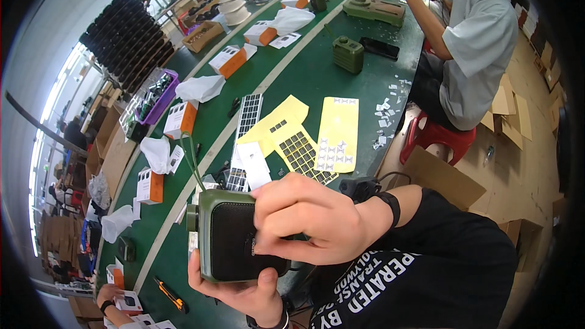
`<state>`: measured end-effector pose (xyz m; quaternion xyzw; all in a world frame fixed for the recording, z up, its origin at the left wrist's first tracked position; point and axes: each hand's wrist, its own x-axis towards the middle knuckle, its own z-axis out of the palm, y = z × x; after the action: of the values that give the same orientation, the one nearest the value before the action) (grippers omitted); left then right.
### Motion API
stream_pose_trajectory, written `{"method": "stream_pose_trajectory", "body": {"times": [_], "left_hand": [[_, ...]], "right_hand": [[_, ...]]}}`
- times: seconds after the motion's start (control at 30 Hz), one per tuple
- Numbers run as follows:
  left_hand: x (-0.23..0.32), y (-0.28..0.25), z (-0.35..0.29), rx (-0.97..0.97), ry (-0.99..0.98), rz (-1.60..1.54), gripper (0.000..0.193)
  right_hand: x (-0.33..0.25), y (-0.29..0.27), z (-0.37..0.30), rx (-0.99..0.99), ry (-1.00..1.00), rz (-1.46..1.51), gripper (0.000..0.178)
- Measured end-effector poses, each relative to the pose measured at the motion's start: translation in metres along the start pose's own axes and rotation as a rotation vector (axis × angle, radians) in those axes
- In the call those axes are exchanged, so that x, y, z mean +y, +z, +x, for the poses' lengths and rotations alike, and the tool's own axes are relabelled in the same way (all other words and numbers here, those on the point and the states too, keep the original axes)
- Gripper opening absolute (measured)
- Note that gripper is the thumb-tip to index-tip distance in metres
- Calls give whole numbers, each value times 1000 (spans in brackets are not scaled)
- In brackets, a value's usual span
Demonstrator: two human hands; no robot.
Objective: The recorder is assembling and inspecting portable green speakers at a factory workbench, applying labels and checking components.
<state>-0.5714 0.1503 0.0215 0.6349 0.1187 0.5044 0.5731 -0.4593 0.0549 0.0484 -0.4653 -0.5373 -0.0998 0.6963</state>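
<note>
My left hand is closed around the lower edge of a small green portable speaker with a black mesh front and a green cord loop. The speaker is held up, its front turned toward me. Over that front, my right hand is closed, with thumb and fingertips pressed together against the mesh beside small light lettering. Whatever lies between those fingertips is hidden. Just beyond the speaker are a yellow sticker sheet with dark square pieces and a second yellow sheet with printed labels.
On the green table, orange-and-white boxes and white bags stand along the left. A green jerrycan-shaped speaker and dark phone lie farther off. An orange utility knife is at lower left. A co-worker sits at far right; another person's hand reaches in lower left.
</note>
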Motion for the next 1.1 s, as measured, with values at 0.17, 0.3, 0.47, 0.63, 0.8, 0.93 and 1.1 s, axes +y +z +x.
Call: {"method": "stream_pose_trajectory", "body": {"times": [0.17,0.3,0.47,0.63,0.8,0.93,1.1], "left_hand": [[4,-4,2,-74,12,104,87],[5,1,6,-5,-28,-9,96],[9,-5,10,-109,-180,-95,95],[7,-11,11,-117,-200,-82,92],[7,-15,11,-204,-124,28,88],[10,-12,12,-128,-205,-88,92],[12,-14,12,-132,-194,-79,92]], "right_hand": [[10,3,0,-36,-314,-442,32],[11,-1,4,-28,-131,-182,23],[2,-10,11,-121,277,197,7],[0,-11,18,-145,223,171,11],[-5,-8,24,-211,227,-21,9],[-2,-4,22,-176,158,-67,9],[0,2,20,-131,113,-91,9]]}}
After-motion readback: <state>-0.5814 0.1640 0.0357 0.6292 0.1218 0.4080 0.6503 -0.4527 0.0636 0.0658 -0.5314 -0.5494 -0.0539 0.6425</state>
